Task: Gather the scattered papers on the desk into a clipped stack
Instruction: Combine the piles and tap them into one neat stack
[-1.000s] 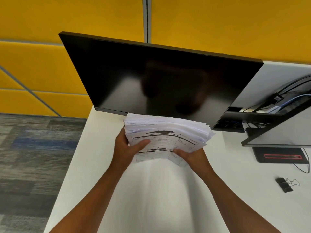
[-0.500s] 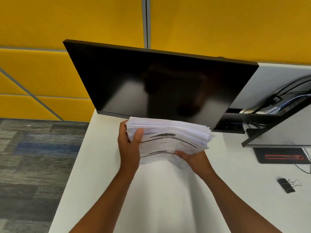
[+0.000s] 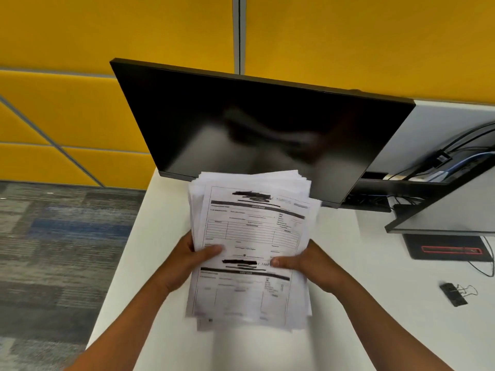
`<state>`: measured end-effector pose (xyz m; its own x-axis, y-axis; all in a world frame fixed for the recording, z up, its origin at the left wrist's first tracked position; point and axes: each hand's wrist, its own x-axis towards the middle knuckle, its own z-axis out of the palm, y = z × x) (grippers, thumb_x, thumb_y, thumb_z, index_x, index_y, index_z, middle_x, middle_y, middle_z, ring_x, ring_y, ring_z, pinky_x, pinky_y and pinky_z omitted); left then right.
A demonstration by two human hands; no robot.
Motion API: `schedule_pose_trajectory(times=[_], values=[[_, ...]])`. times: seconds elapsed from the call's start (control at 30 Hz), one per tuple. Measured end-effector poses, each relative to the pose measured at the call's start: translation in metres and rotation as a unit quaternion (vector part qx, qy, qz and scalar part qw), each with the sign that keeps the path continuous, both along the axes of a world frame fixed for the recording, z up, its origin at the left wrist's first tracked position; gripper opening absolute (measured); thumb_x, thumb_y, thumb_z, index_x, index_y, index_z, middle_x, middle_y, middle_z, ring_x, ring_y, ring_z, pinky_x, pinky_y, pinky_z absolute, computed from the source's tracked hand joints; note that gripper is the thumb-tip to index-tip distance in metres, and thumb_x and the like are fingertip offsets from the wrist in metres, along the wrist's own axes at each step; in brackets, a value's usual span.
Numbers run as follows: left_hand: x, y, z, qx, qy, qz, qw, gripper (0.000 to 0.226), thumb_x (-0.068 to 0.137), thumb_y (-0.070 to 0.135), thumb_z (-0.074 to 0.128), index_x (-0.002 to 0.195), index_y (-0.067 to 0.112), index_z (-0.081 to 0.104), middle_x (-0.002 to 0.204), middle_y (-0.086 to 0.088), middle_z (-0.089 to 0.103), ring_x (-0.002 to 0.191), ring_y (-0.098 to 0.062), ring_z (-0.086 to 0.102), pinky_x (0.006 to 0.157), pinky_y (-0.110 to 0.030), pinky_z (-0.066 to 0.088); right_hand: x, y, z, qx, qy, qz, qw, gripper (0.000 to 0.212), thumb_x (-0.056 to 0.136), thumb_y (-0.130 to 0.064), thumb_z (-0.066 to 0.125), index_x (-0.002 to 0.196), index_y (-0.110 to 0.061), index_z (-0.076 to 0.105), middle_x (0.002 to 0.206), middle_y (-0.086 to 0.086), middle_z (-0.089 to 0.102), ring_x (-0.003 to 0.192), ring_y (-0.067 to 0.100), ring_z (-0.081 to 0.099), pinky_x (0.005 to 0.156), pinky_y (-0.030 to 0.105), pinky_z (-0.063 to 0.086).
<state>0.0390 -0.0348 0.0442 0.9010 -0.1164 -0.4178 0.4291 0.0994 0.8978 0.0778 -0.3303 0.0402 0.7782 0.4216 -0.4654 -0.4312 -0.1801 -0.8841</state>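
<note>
A thick stack of printed white papers (image 3: pixel 251 231) is held upright above the white desk (image 3: pixel 361 263), its printed face toward me and its edges uneven. My left hand (image 3: pixel 187 261) grips the stack's left side with the thumb on the front sheet. My right hand (image 3: pixel 308 263) grips the right side, thumb also on the front. A black binder clip (image 3: pixel 455 290) lies on the desk to the right, apart from both hands.
A dark monitor (image 3: pixel 262 129) stands just behind the stack. A second screen (image 3: pixel 450 215) and cables (image 3: pixel 468 153) sit at the right, above a black device with a red outline (image 3: pixel 450 249). The desk's left edge drops to carpet (image 3: pixel 53 250).
The stack has been turned from lying nearly flat to standing upright with its face toward me. Both hands shifted to grip its sides at mid-height.
</note>
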Motion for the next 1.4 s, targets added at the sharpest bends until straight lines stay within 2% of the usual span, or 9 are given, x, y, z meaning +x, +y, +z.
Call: schedule_pose_trajectory(times=[0.13,0.43,0.6,0.73,0.9,1.0,1.17,1.3,1.4], values=[[-0.013,-0.007,-0.027,-0.056,0.119,0.042,0.990,0.048,0.089,0.005,0.064,0.136,0.012,0.055,0.126,-0.017,0.068,0.114,-0.037,0.066,0.099,-0.053,0.051,-0.016,0.004,-0.015,0.034,0.113,0.028,0.993,0.053,0.083,-0.007,0.081,0.133,-0.013,0.064,0.129,0.008,0.069,0.121,0.026,0.066,0.109,0.051,0.047],[-0.036,0.001,-0.036,-0.137,0.292,0.007,0.946,0.050,0.086,0.017,0.069,0.134,0.007,0.060,0.134,-0.026,0.060,0.122,-0.047,0.057,0.104,-0.055,0.046,-0.042,-0.009,-0.011,0.144,0.319,-0.106,0.931,0.053,0.101,-0.042,0.038,0.136,-0.010,0.062,0.133,0.023,0.063,0.124,0.043,0.059,0.103,0.049,0.047],[-0.034,-0.015,-0.028,-0.167,0.250,0.098,0.949,0.043,0.089,0.017,0.059,0.130,0.006,0.063,0.125,-0.024,0.066,0.109,-0.042,0.066,0.081,-0.045,0.060,-0.056,-0.039,-0.035,0.127,0.252,-0.216,0.935,0.046,0.095,-0.013,0.040,0.138,-0.005,0.056,0.113,0.018,0.074,0.093,0.031,0.073,0.074,0.036,0.055],[-0.036,-0.046,-0.032,-0.233,0.204,0.230,0.923,0.046,0.089,0.014,0.059,0.135,0.007,0.059,0.129,-0.022,0.064,0.116,-0.041,0.063,0.083,-0.046,0.059,-0.083,-0.024,-0.051,0.147,0.207,-0.146,0.956,0.078,0.073,0.017,0.048,0.146,-0.011,0.045,0.140,0.009,0.061,0.113,0.031,0.065,0.072,0.034,0.044],[-0.044,-0.083,-0.024,-0.295,0.220,0.268,0.890,0.040,0.094,0.023,0.057,0.129,0.007,0.064,0.126,-0.020,0.066,0.104,-0.035,0.069,0.085,-0.044,0.059,-0.098,-0.021,-0.084,0.197,0.290,-0.359,0.865,0.046,0.092,0.002,0.039,0.136,0.002,0.054,0.111,0.018,0.068,0.096,0.038,0.066,0.074,0.042,0.060],[-0.037,-0.090,-0.024,-0.284,0.216,0.308,0.882,0.050,0.087,0.021,0.063,0.133,0.003,0.059,0.133,-0.016,0.062,0.117,-0.035,0.063,0.095,-0.043,0.054,-0.113,-0.018,-0.078,0.119,0.314,-0.252,0.908,0.055,0.083,0.014,0.038,0.136,0.008,0.052,0.103,0.017,0.075,0.085,0.033,0.072,0.075,0.038,0.060],[-0.029,-0.108,-0.011,-0.236,0.072,0.507,0.826,0.061,0.087,-0.004,0.060,0.138,0.030,0.055,0.127,-0.004,0.068,0.112,-0.026,0.066,0.089,-0.054,0.056,-0.117,0.018,-0.035,0.176,0.174,0.020,0.969,0.079,0.081,-0.003,0.072,0.148,-0.026,0.039,0.146,-0.002,0.057,0.130,0.023,0.057,0.101,0.035,0.050],[-0.042,-0.119,-0.018,-0.129,0.038,0.614,0.778,0.061,0.085,0.001,0.065,0.135,0.033,0.051,0.131,0.004,0.064,0.114,-0.020,0.064,0.097,-0.051,0.054,-0.098,0.064,-0.001,0.189,0.107,-0.112,0.970,0.084,0.080,-0.029,0.082,0.152,-0.032,0.038,0.141,-0.006,0.061,0.129,0.015,0.058,0.110,0.040,0.047],[-0.057,-0.128,-0.027,-0.114,0.044,0.658,0.743,0.060,0.085,0.004,0.066,0.133,0.035,0.050,0.129,0.007,0.063,0.113,-0.016,0.064,0.099,-0.047,0.053,-0.101,0.079,-0.005,0.234,0.142,-0.259,0.926,0.067,0.085,-0.017,0.080,0.143,-0.032,0.051,0.129,-0.004,0.070,0.118,0.017,0.067,0.103,0.042,0.053]])
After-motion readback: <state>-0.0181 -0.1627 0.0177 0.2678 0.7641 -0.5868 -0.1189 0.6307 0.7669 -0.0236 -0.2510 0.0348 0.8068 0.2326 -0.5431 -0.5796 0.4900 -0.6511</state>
